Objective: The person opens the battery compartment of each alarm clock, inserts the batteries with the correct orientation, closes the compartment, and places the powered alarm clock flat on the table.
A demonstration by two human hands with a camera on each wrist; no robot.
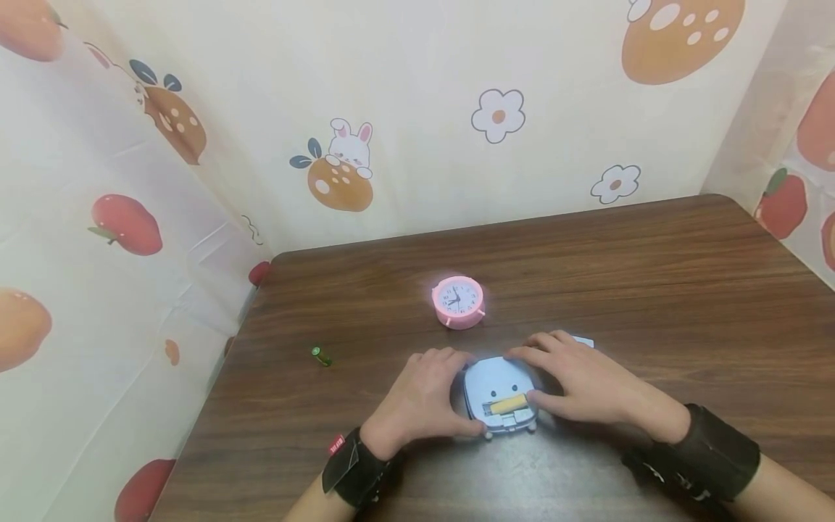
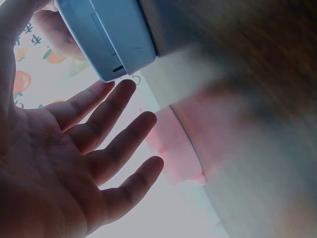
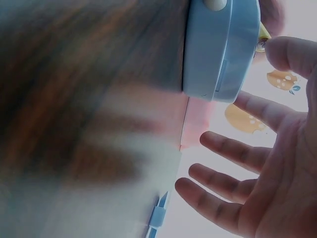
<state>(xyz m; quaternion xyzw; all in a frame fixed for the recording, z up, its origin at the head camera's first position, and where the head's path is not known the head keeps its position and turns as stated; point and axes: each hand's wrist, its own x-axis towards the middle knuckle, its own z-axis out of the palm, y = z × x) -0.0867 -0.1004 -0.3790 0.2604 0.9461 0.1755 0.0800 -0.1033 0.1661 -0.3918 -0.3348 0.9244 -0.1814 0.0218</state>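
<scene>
A light blue alarm clock (image 1: 497, 377) lies on the table with its back up, two grey knobs and an uncovered battery slot showing. In that slot a yellow battery (image 1: 509, 404) sits at a slant. My left hand (image 1: 424, 395) grips the clock's left side, thumb by its lower foot and index fingertip at the top edge. On the other side, my right hand (image 1: 580, 377) presses its thumb (image 3: 285, 53) against the battery's right end. Its index finger touches the clock's upper edge, while the other fingers extend loosely.
Behind the blue clock stands a pink alarm clock (image 1: 458, 301). A green battery (image 1: 321, 356) lies to the left on the brown wooden table (image 1: 365, 290). Partly hidden behind my right hand is a small light blue piece (image 1: 583, 341). Patterned cloth (image 1: 417, 167) rises behind the table.
</scene>
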